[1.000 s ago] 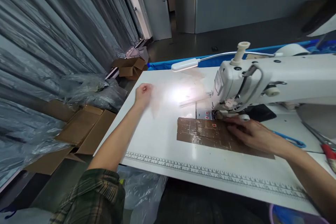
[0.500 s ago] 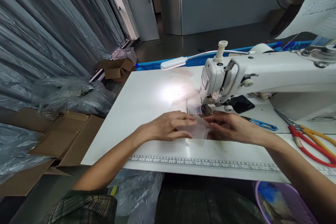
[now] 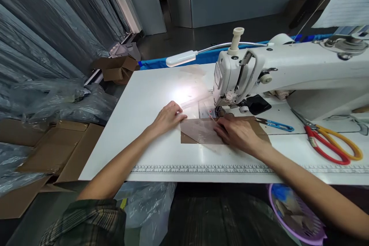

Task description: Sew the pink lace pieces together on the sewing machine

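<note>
My left hand [image 3: 168,117] rests on the white table at the left end of a flat brown piece [image 3: 188,139]. Its thumb and fingers are bent together; whatever they may pinch is too small to make out. Over the brown piece lies a thin, see-through whitish piece [image 3: 203,130], with a slanting lower left edge. My right hand [image 3: 238,132] lies across the brown piece, its fingertips closed on the right part of the see-through piece, just in front of the presser foot [image 3: 218,111] of a white sewing machine [image 3: 230,77].
Blue thread snips [image 3: 276,125] and large scissors with red and yellow handles [image 3: 331,144] lie on the right. A lit lamp [image 3: 181,59] hangs over the table. A printed ruler [image 3: 201,170] runs along the front edge. Cardboard boxes [image 3: 57,148] stand left; a purple basket [image 3: 302,234] sits below.
My left hand has moved left, off the see-through piece. My right hand has shifted slightly, and the brown piece now shows flat under the see-through one. The view has tilted down a little.
</note>
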A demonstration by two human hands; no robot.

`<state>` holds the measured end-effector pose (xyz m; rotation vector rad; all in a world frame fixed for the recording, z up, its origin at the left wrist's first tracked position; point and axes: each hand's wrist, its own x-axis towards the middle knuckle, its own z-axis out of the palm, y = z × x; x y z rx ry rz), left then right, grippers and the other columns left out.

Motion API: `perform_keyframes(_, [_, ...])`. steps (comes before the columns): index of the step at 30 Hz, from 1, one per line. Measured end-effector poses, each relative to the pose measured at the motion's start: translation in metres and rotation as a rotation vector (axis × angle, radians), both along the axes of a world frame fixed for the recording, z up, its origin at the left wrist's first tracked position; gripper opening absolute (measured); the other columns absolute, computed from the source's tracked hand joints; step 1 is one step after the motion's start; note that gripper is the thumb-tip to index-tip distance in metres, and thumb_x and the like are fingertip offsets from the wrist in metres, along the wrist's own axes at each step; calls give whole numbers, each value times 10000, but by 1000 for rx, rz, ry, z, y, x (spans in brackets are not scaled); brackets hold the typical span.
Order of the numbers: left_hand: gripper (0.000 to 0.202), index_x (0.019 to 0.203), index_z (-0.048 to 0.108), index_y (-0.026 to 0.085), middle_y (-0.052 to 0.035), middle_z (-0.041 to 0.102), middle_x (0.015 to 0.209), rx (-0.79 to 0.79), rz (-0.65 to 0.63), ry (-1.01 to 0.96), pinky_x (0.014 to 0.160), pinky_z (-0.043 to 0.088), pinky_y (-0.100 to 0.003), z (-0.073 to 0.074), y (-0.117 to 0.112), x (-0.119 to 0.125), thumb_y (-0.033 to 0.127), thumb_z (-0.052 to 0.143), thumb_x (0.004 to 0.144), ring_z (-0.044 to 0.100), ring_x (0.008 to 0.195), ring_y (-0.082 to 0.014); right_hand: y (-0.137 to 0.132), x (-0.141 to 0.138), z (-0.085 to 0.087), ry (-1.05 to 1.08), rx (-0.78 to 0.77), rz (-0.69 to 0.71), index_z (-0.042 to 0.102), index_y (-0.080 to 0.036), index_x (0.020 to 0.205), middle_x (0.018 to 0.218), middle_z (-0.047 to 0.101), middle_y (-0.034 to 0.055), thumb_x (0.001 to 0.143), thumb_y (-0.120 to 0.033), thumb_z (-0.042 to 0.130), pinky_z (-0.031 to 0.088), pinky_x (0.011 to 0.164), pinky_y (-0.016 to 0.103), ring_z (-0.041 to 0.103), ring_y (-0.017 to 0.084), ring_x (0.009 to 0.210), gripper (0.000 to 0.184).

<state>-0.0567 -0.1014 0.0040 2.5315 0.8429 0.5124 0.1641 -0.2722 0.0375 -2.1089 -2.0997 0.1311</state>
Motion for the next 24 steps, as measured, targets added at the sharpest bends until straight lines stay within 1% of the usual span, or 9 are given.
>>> perform_keyframes(4, [155, 852, 600, 180, -66, 679, 967, -174, -103, -63, 701, 517, -331, 21, -24, -16, 313, 551, 914, 652, 802, -176, -16, 0, 3, 484, -96, 112, 650, -180, 909, 958, 658, 100, 969, -411, 449, 483, 676, 312, 625, 207, 795, 312])
perform_keyframes(8, [207, 928, 541, 199, -52, 727, 840, -871, -399, 34, 583, 531, -282, 58, -48, -40, 406, 532, 932, 684, 657, -159, -32, 14, 15, 1091, -359, -33, 615, -171, 895, 791, 671, 55, 894, -569, 555, 510, 640, 291, 638, 176, 698, 402])
perform_keyframes(9, [217, 959, 548, 201, -51, 734, 839, -950, -482, 119, 566, 528, -274, 65, -50, -44, 415, 550, 921, 686, 637, -158, -33, 17, 17, 1169, -389, -88, 602, -169, 892, 769, 670, 53, 870, -593, 578, 518, 631, 292, 649, 178, 686, 426])
perform_keyframes(10, [228, 986, 564, 202, -52, 740, 852, -943, -538, 194, 567, 525, -271, 70, -49, -45, 417, 570, 909, 689, 641, -161, -32, 21, 17, 1202, -402, -138, 591, -169, 894, 757, 668, 52, 850, -608, 598, 523, 613, 289, 660, 181, 675, 441])
perform_keyframes(12, [236, 1018, 613, 204, -56, 743, 887, -701, -533, 258, 609, 523, -276, 72, -38, -40, 407, 579, 904, 697, 707, -176, -25, 25, 16, 1162, -420, -200, 585, -172, 920, 758, 661, 44, 845, -610, 607, 510, 559, 267, 671, 180, 658, 444])
perform_keyframes(15, [255, 1055, 650, 197, -82, 726, 1003, -192, -309, 116, 725, 521, -317, 59, -2, -14, 378, 530, 921, 690, 859, -210, -11, 26, 15, 1026, -463, -146, 613, -181, 977, 734, 647, 24, 902, -560, 555, 487, 540, 243, 669, 172, 661, 391])
perform_keyframes(17, [269, 1077, 659, 191, -86, 708, 1067, -18, -212, 17, 795, 509, -335, 45, 29, 11, 330, 497, 912, 677, 906, -216, -2, 24, 16, 958, -503, -46, 647, -196, 1014, 756, 659, 24, 927, -528, 533, 488, 567, 242, 666, 170, 689, 362])
perform_keyframes(20, [260, 954, 708, 179, -66, 728, 987, -18, -185, 47, 801, 496, -319, 27, 72, 51, 249, 473, 866, 669, 869, -215, 9, 24, 18, 859, -542, 46, 695, -228, 1029, 784, 663, 15, 928, -528, 535, 472, 573, 229, 646, 153, 673, 355])
perform_keyframes(24, [258, 882, 731, 179, -53, 732, 956, -57, -175, 48, 779, 498, -285, 17, 113, 90, 272, 493, 839, 663, 868, -217, 18, 29, 12, 796, -660, -48, 701, -251, 1110, 655, 606, -11, 905, -600, 533, 397, 469, 200, 578, 120, 518, 438])
